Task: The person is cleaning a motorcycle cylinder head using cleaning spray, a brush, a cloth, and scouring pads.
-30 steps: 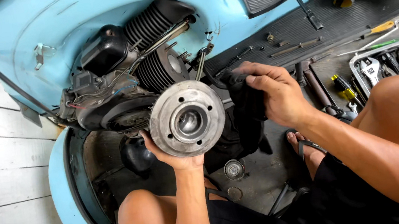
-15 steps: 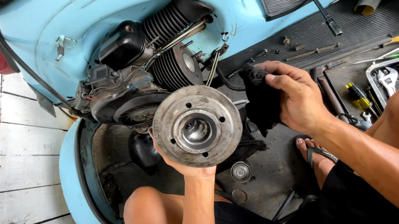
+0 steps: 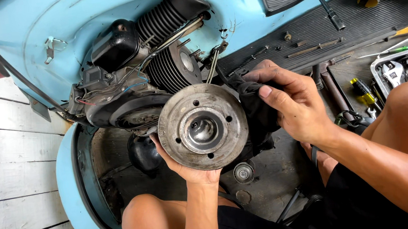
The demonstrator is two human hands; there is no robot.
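Head view, looking down. At the centre of the frame, a round grey metal brake drum, face up toward the camera, with a raised hub in the middle and bolt holes around it. Cupped from beneath by the left hand, fingers wrapped up around its lower left rim. Just right of it, the right hand, fingers curled and pinching a black rag pressed against the drum's right edge. Behind, across the upper half of the frame, a light blue scooter lying on its side, its finned engine exposed in the upper centre and a red tail part at the upper left corner. On the floor below the drum, a small round bearing. At the right edge, a metal tray of tools, with a yellow-handled screwdriver lying above it on the ribbed black floorboard mat. Bare knees at the lower centre and right. White painted planks along the left side.
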